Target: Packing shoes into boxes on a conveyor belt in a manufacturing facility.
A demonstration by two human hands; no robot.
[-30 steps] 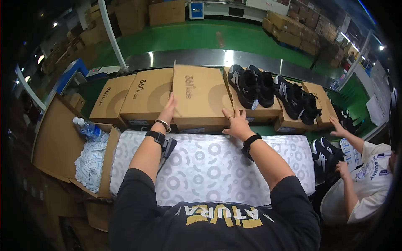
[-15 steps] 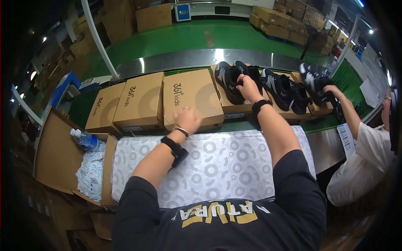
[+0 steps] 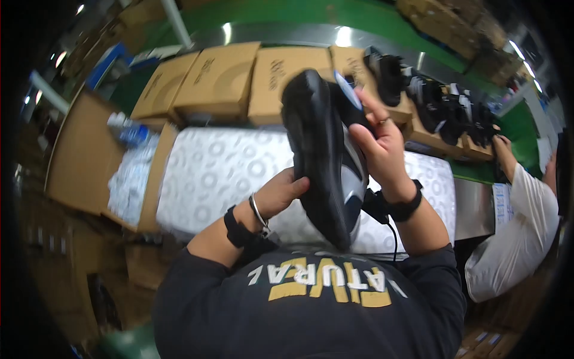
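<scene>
Right hand (image 3: 382, 146), half curled, grips a black shoe (image 3: 317, 155) by its upper; the left hand (image 3: 277, 194) is closed on the sole's edge, thumb in front (its fingertips are hidden behind). The shoe is held up, tilted, above white patterned paper (image 3: 209, 173), near a row of cardboard boxes (image 3: 221, 81), with other black shoes (image 3: 388, 76) on the right-hand ones.

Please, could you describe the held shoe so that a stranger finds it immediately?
Find the patterned white paper in the middle. Above it, the left hand and right hand hold a black shoe. Unlike the shoes standing on the boxes, it is lifted, its dark sole showing.
</scene>
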